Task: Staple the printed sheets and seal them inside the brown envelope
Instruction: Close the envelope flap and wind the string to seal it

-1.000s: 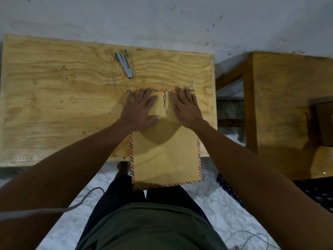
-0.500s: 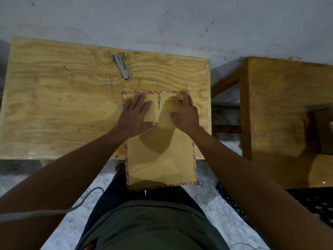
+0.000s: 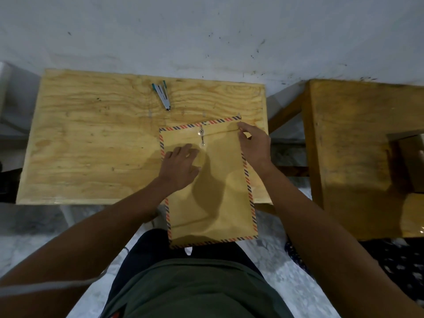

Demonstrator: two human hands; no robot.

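Observation:
The brown envelope (image 3: 218,198) with a red-and-blue striped border lies flap-side up on the plywood table (image 3: 91,145); its lower half hangs over the near edge. The flap is folded down and its string clasp (image 3: 201,137) shows near the top. My left hand (image 3: 181,165) rests flat on the envelope's upper left, fingers spread. At the upper right corner, my right hand (image 3: 253,146) pinches the flap's edge with thumb and fingertips. A small silver stapler (image 3: 161,94) with teal ends lies farther back on the table. No printed sheets are visible.
A second wooden table (image 3: 358,145) stands to the right, with a gap between the two tables. A grey wall runs behind both. My lap and the marble floor are below the table's near edge, and a patterned dark mat (image 3: 394,267) lies at the lower right.
My right hand slid from beside the clasp to the envelope's upper right corner and pinched the flap edge. My left hand drew back a little toward me. The envelope's top tilted slightly.

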